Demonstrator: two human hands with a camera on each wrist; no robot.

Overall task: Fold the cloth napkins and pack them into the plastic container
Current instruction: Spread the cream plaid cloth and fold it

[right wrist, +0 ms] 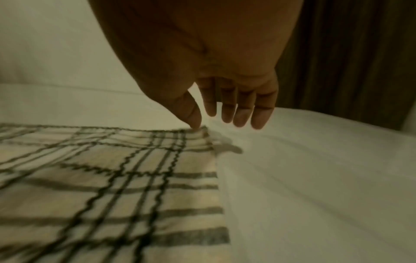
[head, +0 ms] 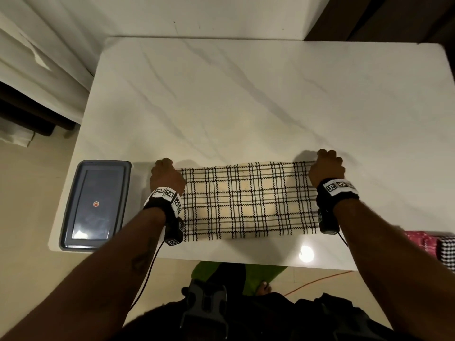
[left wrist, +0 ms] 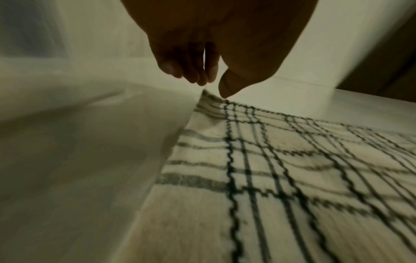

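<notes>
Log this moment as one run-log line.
napkin flat on table | left hand, right hand at far corners, open | container lidded

Left hand (head: 166,177) and right hand (head: 326,168) forward, palms down, fingers loose, thumbs pointing down.

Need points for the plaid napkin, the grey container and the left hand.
plaid napkin (head: 248,200): head view, centre of the fabric.
grey container (head: 64,207): head view, left rim.
left hand (head: 165,177): head view, back of the hand at the napkin's far left corner.
</notes>
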